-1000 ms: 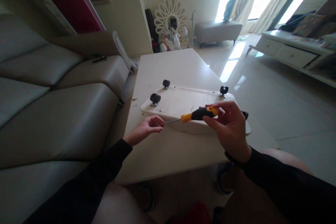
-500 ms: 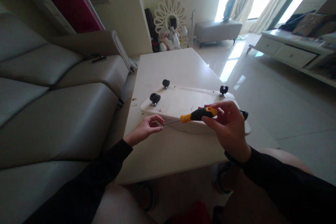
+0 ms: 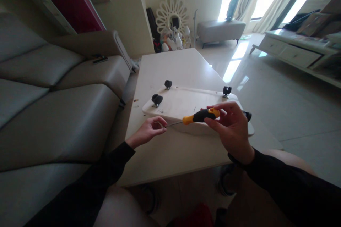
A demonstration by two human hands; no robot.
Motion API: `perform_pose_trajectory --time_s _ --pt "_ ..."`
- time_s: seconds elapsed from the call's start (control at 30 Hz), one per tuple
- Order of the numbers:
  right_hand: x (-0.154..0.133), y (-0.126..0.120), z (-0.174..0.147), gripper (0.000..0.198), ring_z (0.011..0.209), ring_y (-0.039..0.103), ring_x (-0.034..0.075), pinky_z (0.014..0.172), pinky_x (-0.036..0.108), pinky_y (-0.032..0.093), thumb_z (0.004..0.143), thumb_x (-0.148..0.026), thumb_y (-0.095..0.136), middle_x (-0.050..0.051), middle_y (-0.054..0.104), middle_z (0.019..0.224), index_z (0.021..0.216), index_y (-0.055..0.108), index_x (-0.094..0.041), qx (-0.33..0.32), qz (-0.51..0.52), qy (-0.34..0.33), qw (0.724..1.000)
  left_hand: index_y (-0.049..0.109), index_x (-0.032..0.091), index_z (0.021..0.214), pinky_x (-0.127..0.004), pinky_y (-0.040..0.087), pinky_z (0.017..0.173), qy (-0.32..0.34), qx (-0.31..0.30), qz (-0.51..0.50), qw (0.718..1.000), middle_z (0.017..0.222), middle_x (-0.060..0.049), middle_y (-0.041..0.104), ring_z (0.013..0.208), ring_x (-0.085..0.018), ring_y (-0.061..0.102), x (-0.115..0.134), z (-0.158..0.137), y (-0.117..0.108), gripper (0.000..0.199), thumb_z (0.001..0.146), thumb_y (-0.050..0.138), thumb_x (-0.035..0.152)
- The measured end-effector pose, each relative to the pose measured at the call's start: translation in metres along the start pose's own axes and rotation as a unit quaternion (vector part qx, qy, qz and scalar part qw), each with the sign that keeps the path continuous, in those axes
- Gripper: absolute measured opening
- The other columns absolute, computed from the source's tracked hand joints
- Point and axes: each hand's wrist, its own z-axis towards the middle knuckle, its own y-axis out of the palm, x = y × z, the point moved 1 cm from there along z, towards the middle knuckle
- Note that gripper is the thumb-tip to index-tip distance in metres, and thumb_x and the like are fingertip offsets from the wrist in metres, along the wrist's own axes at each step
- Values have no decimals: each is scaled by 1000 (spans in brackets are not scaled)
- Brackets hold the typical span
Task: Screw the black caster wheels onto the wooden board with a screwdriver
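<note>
My right hand [image 3: 231, 127] is closed around the yellow and black handle of a screwdriver [image 3: 201, 116], held level with its shaft pointing left. My left hand [image 3: 149, 130] pinches at the shaft's tip with thumb and fingers. A tiny dark piece shows there, too small to name. Behind the hands a white panel [image 3: 186, 101] lies on the table with black caster wheels at its corners. Two casters stand on its left, the near one [image 3: 157, 99] and the far one [image 3: 168, 84]. Another caster [image 3: 227, 91] is at the far right, and a fourth is partly hidden behind my right hand.
The white table [image 3: 170, 64] reaches away from my knees. A grey sofa [image 3: 66, 120] runs along the left. At the back are a flower-shaped mirror frame [image 3: 162, 16] and a grey bench [image 3: 222, 31]. A white cabinet [image 3: 293, 55] stands at the right.
Almost nothing moves. The screwdriver and both hands stay in place, with only a very slight shift at the pinching fingertips.
</note>
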Motion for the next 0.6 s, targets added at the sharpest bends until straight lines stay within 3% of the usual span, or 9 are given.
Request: perform_pose_trajectory --time_s 0.1,0.6 --pt "1 -1 0 34 101 76 20 85 39 70 72 -16 83 -2 72 99 96 62 -28 -4 -12 -7 1000 64 17 97 -25 33 57 1 -5 5 1000 68 6 50 60 -11 45 -1 0 0 34 80 81 41" --pt "-2 0 1 35 100 76 18 82 35 70 70 -12 84 -3 73 98 95 65 -27 -9 8 0 1000 66 17 96 -27 39 63 5 -9 10 1000 81 0 61 68 -13 52 -1 0 0 32 81 81 41"
